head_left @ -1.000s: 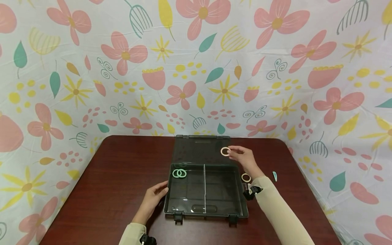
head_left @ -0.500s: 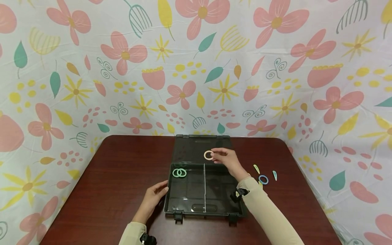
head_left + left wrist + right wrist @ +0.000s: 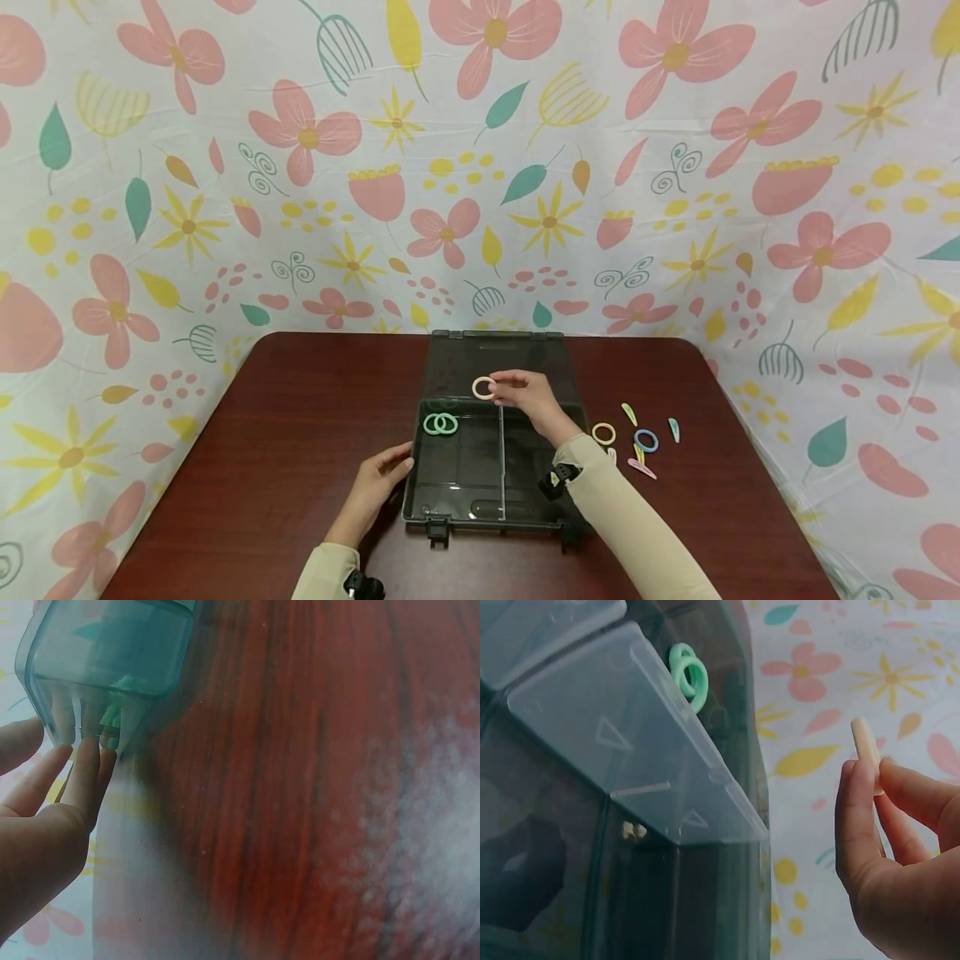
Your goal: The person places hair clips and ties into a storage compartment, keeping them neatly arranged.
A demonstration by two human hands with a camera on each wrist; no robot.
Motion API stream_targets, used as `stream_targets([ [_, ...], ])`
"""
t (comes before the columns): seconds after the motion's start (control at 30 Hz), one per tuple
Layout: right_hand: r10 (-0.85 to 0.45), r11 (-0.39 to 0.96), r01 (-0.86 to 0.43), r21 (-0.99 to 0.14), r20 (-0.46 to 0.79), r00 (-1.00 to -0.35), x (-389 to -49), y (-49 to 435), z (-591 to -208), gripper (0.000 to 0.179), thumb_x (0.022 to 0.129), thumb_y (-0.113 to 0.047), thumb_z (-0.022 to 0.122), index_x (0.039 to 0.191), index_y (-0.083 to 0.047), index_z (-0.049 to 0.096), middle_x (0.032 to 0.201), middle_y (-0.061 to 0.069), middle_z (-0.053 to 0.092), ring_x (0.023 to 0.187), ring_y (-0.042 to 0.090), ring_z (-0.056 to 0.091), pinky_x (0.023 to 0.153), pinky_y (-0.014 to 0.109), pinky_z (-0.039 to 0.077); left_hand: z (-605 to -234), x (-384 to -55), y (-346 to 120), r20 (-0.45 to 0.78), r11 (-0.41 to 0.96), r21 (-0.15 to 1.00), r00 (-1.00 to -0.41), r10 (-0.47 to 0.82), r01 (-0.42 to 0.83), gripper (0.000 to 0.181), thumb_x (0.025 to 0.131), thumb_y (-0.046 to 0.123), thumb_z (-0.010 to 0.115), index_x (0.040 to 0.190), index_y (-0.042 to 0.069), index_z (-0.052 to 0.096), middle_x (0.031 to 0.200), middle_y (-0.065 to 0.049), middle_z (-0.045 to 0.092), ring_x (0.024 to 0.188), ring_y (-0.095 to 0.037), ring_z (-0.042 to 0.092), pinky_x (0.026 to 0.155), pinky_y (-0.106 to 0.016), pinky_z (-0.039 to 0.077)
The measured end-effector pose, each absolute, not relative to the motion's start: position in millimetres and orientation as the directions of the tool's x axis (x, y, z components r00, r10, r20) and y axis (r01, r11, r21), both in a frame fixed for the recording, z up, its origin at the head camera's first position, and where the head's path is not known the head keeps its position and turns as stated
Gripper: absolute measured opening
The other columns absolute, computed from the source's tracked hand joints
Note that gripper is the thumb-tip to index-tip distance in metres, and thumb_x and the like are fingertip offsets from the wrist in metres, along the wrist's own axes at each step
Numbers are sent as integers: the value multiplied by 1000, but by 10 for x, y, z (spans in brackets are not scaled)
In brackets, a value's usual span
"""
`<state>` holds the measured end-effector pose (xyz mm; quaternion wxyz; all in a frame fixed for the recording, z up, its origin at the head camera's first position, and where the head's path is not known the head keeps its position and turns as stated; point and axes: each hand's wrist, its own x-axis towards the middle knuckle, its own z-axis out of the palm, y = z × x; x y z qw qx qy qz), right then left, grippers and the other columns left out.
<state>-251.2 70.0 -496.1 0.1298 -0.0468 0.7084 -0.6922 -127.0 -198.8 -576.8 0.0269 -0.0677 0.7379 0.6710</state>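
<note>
My right hand point(image 3: 532, 404) pinches a cream ring-shaped hair tie point(image 3: 475, 388) between thumb and fingers, raised over the back of the dark clear box point(image 3: 457, 467). The right wrist view shows this hair tie point(image 3: 863, 741) edge-on at the fingertips. A clear divider point(image 3: 502, 475) splits the box into two compartments. Two overlapping green hair ties point(image 3: 425, 425) lie at the back of the left compartment. Beside the box's left wall is my left hand point(image 3: 372, 492), its extended fingertips touching the outside, as the left wrist view also shows.
The box's lid point(image 3: 465, 362) lies folded back. Right of the box are another cream hair tie point(image 3: 594, 434), a blue hair tie point(image 3: 656, 441), and yellow point(image 3: 628, 413), teal point(image 3: 674, 430) and pink point(image 3: 642, 468) hair clips. A whitish clip point(image 3: 612, 456) is partly hidden by the sleeve.
My right hand has carried the cream hair tie leftward and slightly lower, from the box's right side to above the divider. Items formerly behind the right arm now show. My left hand stays put.
</note>
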Motion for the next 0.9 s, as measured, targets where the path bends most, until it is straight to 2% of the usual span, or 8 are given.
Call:
stream_targets([
  [0.23, -265, 48, 155, -987, -162, -950, -2499, 557, -5019, 28, 85, -1, 71, 112, 6, 67, 102, 16, 67, 83, 20, 69, 90, 49, 49, -5759, -1277, -1988, -125, 98, 987, -990, -61, -130, 37, 94, 9, 62, 130, -1, 58, 130, -20, 58, 119, -29, 54, 88, -23, 47],
  [0.57, -297, 116, 176, -977, -204, -933, -2473, 416, -5112, 27, 84, 4, 70, 111, 7, 67, 100, 19, 68, 83, 23, 70, 88, 49, 50, -5752, -1266, -1981, -131, 101, 985, -989, -64, -137, 39, 94, 14, 63, 130, 0, 59, 131, -19, 57, 120, -31, 53, 93, -36, 48],
  [0.9, -308, 167, 159, -973, -204, -929, -2482, 273, -5216, 27, 83, 8, 69, 109, 12, 66, 99, 24, 68, 87, 33, 69, 83, 47, 53, -5764, -1269, -1987, -126, 84, 988, -989, -73, -132, 39, 93, 14, 65, 128, -1, 60, 128, -20, 59, 117, -28, 55, 87, -24, 48],
])
